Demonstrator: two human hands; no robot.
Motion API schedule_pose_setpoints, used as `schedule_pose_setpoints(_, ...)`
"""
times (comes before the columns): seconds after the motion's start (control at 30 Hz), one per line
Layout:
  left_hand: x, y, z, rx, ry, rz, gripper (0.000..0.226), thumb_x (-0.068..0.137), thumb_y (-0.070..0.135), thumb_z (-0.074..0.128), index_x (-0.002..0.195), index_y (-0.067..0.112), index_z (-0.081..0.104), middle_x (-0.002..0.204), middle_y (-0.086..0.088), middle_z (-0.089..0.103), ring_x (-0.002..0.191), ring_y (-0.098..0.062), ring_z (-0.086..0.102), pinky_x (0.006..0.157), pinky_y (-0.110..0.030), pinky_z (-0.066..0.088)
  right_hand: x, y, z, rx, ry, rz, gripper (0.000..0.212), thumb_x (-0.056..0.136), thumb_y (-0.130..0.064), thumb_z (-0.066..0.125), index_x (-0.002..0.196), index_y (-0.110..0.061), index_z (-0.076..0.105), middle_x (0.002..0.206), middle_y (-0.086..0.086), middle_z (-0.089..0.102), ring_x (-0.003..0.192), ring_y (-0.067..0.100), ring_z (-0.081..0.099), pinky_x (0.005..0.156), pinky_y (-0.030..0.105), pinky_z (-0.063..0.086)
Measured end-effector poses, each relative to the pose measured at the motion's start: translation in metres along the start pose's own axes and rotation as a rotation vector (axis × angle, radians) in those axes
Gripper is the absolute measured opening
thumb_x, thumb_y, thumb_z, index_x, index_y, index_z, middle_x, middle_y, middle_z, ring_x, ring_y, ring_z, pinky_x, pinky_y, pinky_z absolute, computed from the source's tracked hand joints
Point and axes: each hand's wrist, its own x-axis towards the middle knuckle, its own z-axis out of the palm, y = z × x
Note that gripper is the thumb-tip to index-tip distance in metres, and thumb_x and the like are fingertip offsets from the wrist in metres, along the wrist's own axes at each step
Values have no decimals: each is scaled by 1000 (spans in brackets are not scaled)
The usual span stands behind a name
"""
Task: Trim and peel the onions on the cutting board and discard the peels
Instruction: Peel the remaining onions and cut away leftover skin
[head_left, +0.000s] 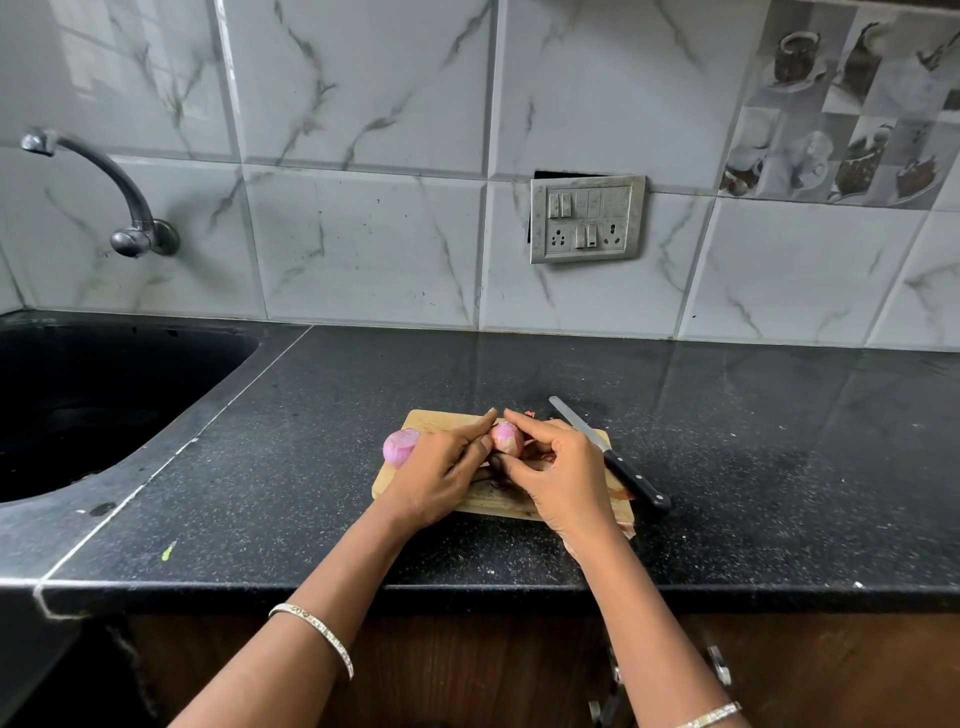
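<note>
A small wooden cutting board (436, 419) lies on the black counter. Above its middle, my left hand (444, 467) and my right hand (558, 473) both hold a pale pink onion (506, 435), fingers curled round it from either side. A second, peeled purple onion (400, 446) sits at the board's left edge, just left of my left hand. Bits of pink peel (530, 413) lie by the board's far edge and under my right hand. A black-handled knife (613, 460) rests across the board's right side, blade pointing away.
A dark sink (78, 410) is set into the counter at the left, with a metal tap (104, 176) on the tiled wall above it. A switch and socket plate (586, 218) is on the wall behind. A tiny green scrap (167, 552) lies near the counter's front.
</note>
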Motion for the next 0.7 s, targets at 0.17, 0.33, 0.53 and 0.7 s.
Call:
schedule_pose_setpoints(0.17, 3, -8, 5, 63, 22, -11, 63, 95, 47, 30, 150, 19, 44, 105, -16, 75, 102, -27, 69, 95, -45, 51, -1, 0, -1, 6, 1, -7, 55, 74, -10, 88, 125, -25, 72, 99, -11, 69, 91, 8, 69, 85, 38, 60)
schedule_pose_setpoints(0.33, 2, -6, 7, 93, 80, 32, 58, 96, 39, 33, 147, 15, 48, 109, -7, 76, 103, -18, 68, 96, -39, 49, -1, 0, -1, 31, 25, -16, 54, 74, -13, 88, 124, -25, 71, 100, -7, 71, 96, 9, 69, 86, 36, 61)
schedule_pose_setpoints(0.53, 1, -5, 6, 129, 107, 93, 62, 97, 48, 35, 146, 15, 50, 113, -3, 75, 106, -15, 68, 94, -39, 50, -1, 0, -1, 33, 29, -22, 53, 76, -6, 84, 125, -21, 71, 102, -7, 71, 95, 9, 69, 85, 36, 61)
schedule_pose_setpoints(0.7, 1, -4, 7, 170, 118, 111, 64, 96, 52, 32, 146, 16, 50, 108, -5, 76, 101, -17, 70, 90, -38, 50, 0, 1, -1, 22, 25, -5, 53, 75, -7, 86, 125, -23, 71, 98, -8, 70, 91, 10, 69, 83, 37, 61)
